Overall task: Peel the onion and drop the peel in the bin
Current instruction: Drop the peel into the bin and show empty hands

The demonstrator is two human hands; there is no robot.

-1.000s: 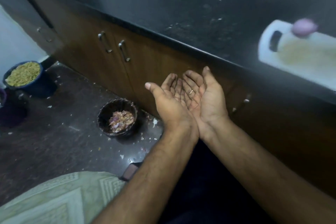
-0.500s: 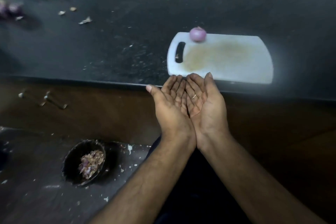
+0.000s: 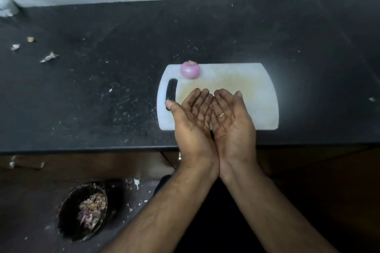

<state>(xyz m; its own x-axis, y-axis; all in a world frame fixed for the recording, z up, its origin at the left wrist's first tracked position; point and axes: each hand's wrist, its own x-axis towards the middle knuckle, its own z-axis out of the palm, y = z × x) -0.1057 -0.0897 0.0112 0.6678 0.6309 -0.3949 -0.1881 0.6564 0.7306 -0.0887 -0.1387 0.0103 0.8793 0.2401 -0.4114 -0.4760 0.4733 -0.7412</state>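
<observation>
Dark tabletop (image 3: 102, 88) is now centred in view. Left hand (image 3: 192, 127) and right hand (image 3: 231, 123) are held flat-open, empty, at frame centre. Peeled onion (image 3: 190, 69) sits on white board (image 3: 263, 96); bin (image 3: 82, 209), lower left, is filled with peel. Task judged complete.

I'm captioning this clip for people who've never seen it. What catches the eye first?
Two open palms, left hand and right hand, held side by side, palms up, above the white cutting board. Behind them a pink peeled onion sits at the board's far edge. Down on the floor, a dark bin holds peel.
</observation>
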